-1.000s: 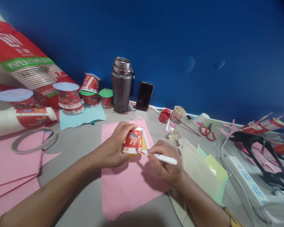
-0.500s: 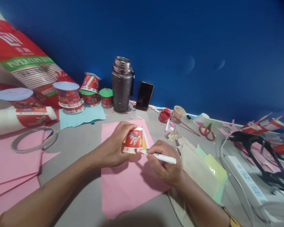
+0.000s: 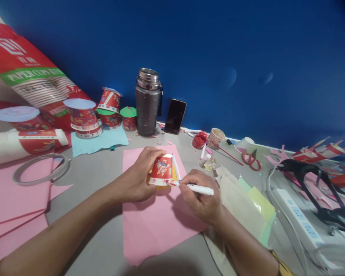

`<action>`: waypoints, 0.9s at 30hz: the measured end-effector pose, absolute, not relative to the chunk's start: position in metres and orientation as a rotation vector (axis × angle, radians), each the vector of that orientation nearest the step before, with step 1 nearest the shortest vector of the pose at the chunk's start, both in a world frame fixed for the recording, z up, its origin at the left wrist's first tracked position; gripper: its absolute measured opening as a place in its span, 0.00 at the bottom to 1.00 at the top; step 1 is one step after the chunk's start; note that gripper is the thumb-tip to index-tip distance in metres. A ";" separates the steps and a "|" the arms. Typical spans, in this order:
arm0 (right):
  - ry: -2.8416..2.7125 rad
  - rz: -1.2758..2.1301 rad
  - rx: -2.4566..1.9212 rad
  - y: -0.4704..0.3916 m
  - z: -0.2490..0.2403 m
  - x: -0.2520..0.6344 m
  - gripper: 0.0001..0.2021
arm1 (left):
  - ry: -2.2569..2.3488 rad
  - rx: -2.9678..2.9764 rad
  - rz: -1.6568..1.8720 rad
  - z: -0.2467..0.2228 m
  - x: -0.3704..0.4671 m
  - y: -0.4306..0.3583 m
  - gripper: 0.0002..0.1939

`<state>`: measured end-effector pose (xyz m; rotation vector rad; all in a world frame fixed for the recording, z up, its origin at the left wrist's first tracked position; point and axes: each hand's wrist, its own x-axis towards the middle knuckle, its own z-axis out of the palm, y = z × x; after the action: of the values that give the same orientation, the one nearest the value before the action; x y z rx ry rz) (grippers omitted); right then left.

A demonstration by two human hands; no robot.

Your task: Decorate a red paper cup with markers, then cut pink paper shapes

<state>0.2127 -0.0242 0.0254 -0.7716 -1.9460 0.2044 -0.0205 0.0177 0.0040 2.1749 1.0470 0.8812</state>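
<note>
Over pink paper [image 3: 155,230], the left hand [image 3: 140,175] holds 1 red cup [image 3: 162,171]. The right hand [image 3: 202,199] pinches 1 white pen [image 3: 200,189]; its back end is now a bit higher, tip still at the cup's edge, so drawing likely goes on.

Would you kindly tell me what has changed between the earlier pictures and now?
Only a little: the back end of the white marker in the right hand has tipped slightly upward in view. Nothing was taken hold of or let go; the left hand still holds the paper cup.
</note>
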 end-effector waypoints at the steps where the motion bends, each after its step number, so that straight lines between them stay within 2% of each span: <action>1: -1.949 0.207 -0.763 -0.024 0.026 0.213 0.07 | 1.047 2.170 0.878 0.005 -0.020 0.017 0.39; 27: -1.921 0.256 -0.800 -0.025 0.028 0.213 0.08 | 1.065 2.190 0.905 0.003 -0.021 0.018 0.39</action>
<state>0.2128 -0.0249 0.0280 -0.8001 -1.9211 0.2556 -0.0206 0.0181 0.0025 2.1899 1.0654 0.9050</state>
